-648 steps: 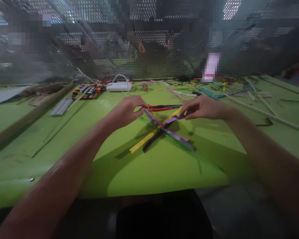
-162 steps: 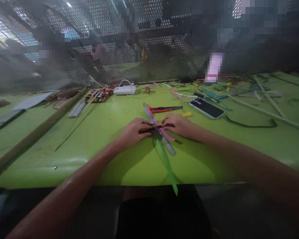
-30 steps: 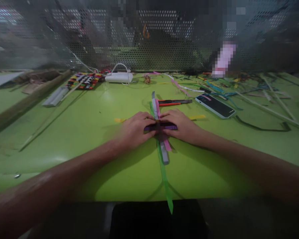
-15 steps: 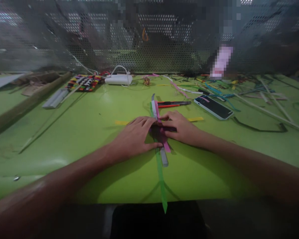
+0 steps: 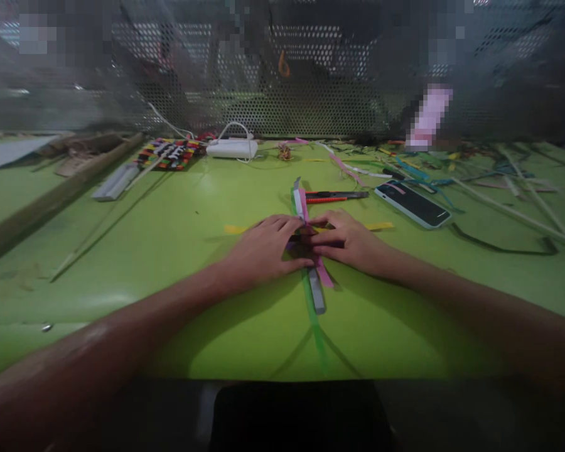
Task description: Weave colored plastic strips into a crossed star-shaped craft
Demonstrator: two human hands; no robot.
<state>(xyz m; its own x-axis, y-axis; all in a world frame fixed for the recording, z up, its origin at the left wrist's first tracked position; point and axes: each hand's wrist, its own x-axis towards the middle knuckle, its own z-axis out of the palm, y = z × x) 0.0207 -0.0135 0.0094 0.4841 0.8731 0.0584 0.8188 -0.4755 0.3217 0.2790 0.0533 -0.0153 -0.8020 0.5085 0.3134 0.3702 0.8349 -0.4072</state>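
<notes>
Head view: my left hand [image 5: 275, 248] is spanning a crossing of strips [image 5: 299, 204] near the middle of the table [image 5: 179, 207], its thumb and fingers spread apart. My right hand [image 5: 343, 242] is meeting it from the right, fingertips resting at the crossing; I cannot tell whether they are pinching anything. The grey strip [image 5: 317, 295], pink strip [image 5: 325, 275] and green strip [image 5: 309, 296] are running from near to far, while the yellow strip [image 5: 379, 226] is lying crosswise, poking out left and right. A box cutter [image 5: 336, 196] is lying just beyond my hands, with a phone [image 5: 412, 204] to its right. I seem to be lining up and steadying the layers; the next move is probably calling for even pressure, so nothing is slipping.
</notes>
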